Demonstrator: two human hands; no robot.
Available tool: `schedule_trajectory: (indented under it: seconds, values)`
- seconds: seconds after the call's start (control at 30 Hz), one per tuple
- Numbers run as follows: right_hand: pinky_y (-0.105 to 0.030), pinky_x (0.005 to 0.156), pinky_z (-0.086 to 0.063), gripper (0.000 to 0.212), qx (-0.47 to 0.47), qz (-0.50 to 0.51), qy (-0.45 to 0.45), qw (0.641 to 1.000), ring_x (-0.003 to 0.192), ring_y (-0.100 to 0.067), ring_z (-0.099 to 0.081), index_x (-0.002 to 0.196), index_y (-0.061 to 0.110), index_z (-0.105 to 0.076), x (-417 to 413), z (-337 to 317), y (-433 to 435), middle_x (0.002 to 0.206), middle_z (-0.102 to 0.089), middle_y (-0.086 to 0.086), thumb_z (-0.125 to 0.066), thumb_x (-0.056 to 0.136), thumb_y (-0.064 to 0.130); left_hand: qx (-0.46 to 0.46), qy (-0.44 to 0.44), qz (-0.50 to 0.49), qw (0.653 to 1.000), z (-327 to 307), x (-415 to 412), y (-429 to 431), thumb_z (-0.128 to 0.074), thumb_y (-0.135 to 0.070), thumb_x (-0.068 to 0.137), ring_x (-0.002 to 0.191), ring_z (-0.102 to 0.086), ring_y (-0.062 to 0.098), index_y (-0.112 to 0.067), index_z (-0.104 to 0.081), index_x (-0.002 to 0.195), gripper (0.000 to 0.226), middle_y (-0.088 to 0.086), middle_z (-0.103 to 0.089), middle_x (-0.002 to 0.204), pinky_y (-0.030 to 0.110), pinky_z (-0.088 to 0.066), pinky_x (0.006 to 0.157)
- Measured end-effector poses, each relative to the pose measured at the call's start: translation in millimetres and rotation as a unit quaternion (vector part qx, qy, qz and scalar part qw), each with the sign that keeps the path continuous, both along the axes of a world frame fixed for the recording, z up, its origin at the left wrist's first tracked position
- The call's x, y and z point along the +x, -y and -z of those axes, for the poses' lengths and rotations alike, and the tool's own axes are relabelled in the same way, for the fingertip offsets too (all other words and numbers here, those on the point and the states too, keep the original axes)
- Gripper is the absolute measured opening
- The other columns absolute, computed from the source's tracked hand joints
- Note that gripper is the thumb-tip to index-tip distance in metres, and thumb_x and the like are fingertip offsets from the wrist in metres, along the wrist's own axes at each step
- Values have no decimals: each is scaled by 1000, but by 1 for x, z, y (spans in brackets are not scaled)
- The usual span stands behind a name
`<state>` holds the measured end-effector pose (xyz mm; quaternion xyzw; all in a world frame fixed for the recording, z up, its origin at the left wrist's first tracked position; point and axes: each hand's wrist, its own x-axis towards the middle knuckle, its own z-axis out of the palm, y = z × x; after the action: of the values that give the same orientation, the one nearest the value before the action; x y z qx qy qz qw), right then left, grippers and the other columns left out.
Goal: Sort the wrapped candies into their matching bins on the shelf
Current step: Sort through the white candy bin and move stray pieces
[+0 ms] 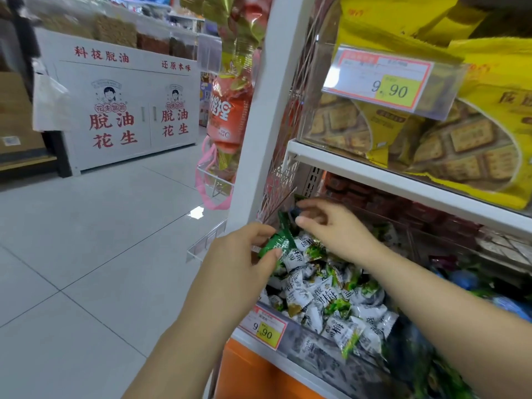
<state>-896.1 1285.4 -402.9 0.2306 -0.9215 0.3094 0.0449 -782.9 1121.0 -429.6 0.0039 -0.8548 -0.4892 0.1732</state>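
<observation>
Presently we pinch a green candy (pixel 275 243), apparently a stray, in our left hand (pixel 239 256) over the bin (pixel 305 339) of white-wrapped sweets (pixel 322 298), our right hand (pixel 336 230) reaching farther in, grip undeterminable.

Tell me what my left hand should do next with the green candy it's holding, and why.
Probably lift the green candy clear of this bin and carry it toward a matching one: the left hand pinches it just above a pile of white-and-green wrappers that look different from it.
</observation>
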Motion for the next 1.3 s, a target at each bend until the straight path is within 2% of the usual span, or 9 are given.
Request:
schedule_trajectory:
  seconds: [0.13,0.3,0.43,0.67,0.8,0.97,1.07,1.17,1.3]
  values:
    - [-30,93,-46,61,110,21,34,993,115,-22,-55,134,17,-47,-32,21,25,133,-55,-4,-67,81,41,3,-4,-14,1000,1,-2,3,-64,-33,89,85,-59,-8,-36,-60,116,27,-33,-49,87,8,-42,73]
    - [-31,85,-50,41,170,100,-30,980,102,-25,-59,122,23,-56,-45,32,37,121,-62,-5,-63,83,30,-5,-10,-17,1000,4,-5,5,-63,-34,89,83,-57,-10,-38,-59,115,27,-31,-49,88,3,-38,70]
    - [-18,84,-40,45,72,83,-19,994,116,-18,-55,130,20,-53,-33,23,21,131,-57,-1,-64,87,25,-12,-16,-26,999,4,-6,6,-62,-34,90,85,-58,-6,-37,-59,117,28,-27,-51,92,3,-37,69]
    - [-17,89,-48,21,-169,-17,73,983,95,2,-64,91,33,-66,51,-4,-39,94,-71,15,-72,79,16,-11,-21,4,1000,3,-6,-9,-62,-33,90,83,-52,-6,-34,-57,120,31,-22,-55,101,-1,-35,66]
    - [-5,71,-46,18,-170,-22,95,981,92,6,-64,89,29,-71,99,-10,-75,105,-67,16,-72,76,16,86,7,95,992,1,-6,-35,-68,-33,86,80,-58,-2,-30,-57,99,18,-15,-59,97,14,-46,71]
    - [-5,86,-42,19,-119,-22,97,988,117,23,-39,88,37,-72,134,-12,-115,128,-43,38,-73,78,21,134,33,265,955,0,-2,-87,-70,-27,84,71,-58,14,-26,-62,84,8,-6,-63,78,34,-48,71]
    - [0,83,-40,20,-164,16,104,981,105,24,-48,87,32,-69,151,-13,-140,106,-54,44,-71,79,14,136,34,304,942,-4,0,-113,-60,-33,88,81,-62,4,-25,-67,86,11,-11,-66,84,25,-50,78]
    - [-7,83,-46,20,-171,64,92,979,99,14,-57,87,32,-69,166,-11,-170,106,-60,34,-72,79,14,137,46,350,926,-5,1,-145,-52,-52,81,98,-64,12,-37,-69,85,23,-14,-68,96,44,-50,93]
    - [-10,81,-46,21,-163,109,31,980,90,5,-62,85,30,-68,190,-8,-212,91,-68,22,-73,79,11,128,46,401,906,-4,8,-196,-53,-55,86,107,-62,10,-48,-69,88,18,-18,-67,107,45,-47,98]
